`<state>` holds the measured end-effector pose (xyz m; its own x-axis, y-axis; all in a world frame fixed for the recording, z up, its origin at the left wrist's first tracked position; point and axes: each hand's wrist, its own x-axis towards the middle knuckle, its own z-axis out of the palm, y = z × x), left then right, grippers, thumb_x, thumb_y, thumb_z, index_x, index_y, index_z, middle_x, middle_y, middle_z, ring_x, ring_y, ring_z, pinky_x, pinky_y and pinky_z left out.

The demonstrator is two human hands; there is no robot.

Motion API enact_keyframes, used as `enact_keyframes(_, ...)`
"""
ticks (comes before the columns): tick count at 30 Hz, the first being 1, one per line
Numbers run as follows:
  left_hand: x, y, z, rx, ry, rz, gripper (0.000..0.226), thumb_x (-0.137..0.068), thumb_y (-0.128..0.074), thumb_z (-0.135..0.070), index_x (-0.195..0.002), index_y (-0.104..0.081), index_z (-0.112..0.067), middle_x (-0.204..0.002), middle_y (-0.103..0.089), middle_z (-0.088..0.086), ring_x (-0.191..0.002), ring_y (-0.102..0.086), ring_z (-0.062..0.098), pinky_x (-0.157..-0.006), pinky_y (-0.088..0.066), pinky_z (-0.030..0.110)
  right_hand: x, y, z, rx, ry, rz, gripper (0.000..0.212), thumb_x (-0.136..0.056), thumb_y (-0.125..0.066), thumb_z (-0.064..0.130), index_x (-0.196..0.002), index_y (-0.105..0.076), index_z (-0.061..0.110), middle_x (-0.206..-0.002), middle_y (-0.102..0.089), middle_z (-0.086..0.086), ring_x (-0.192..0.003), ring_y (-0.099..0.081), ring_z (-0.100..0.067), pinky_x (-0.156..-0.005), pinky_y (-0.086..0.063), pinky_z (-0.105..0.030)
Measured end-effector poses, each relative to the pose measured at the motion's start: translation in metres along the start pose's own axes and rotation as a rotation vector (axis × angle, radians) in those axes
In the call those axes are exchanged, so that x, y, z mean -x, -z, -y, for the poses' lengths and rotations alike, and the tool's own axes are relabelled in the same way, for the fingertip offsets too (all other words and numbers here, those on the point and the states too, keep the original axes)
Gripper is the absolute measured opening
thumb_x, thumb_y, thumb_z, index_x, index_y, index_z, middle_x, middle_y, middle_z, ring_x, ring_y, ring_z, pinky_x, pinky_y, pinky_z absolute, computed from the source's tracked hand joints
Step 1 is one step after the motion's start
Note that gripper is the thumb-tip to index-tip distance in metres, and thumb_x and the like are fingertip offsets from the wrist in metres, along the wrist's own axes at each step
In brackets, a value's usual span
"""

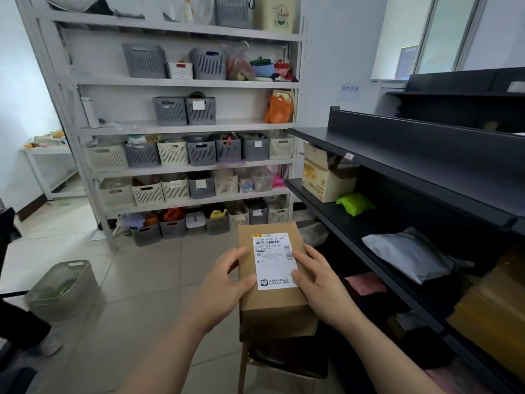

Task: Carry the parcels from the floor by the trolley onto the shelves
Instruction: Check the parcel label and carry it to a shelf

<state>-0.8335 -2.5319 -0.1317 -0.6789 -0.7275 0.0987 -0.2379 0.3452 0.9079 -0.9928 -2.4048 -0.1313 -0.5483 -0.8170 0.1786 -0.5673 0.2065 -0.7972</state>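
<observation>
left hand [224, 280] and right hand [318, 282] grip a brown parcel [272, 305] beside black shelves [397, 231].

You held a brown cardboard parcel [272, 280] w/ both hands, label side up. Your left hand [224, 282] gripped its left edge, thumb on top near the white shipping label [274, 260]; your right hand [315, 280] clasped the right edge, thumb on the label. The black shelves [397, 155] stood to your right, w/ an open carton [324, 174], a green packet [355, 204] and a grey poly mailer [409, 254] on the middle level. Ahead stood a white rack [184, 83] full of baskets. A grey basket [64, 288] sat on the tiled floor, left of you.
</observation>
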Motion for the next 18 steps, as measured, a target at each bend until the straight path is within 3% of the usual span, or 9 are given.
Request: enact_keyframes(18, -0.227, 0.064, 0.062, 0.074, 0.036, -0.066, 0.065, -0.086, -0.067, -0.019, -0.141, -0.036, -0.034, -0.143, -0.04, -0.016, -0.128, -0.039, 0.002, -0.107, -0.039, 0.035, -0.256, -0.052, -0.017, -0.081, 0.04, 0.131, 0.05, -0.094, -0.049, 0.02, -0.142, -0.039, 0.031, -0.154, -0.02, 0.016, -0.13, -0.026, 0.001, -0.099, -0.024, -0.019)
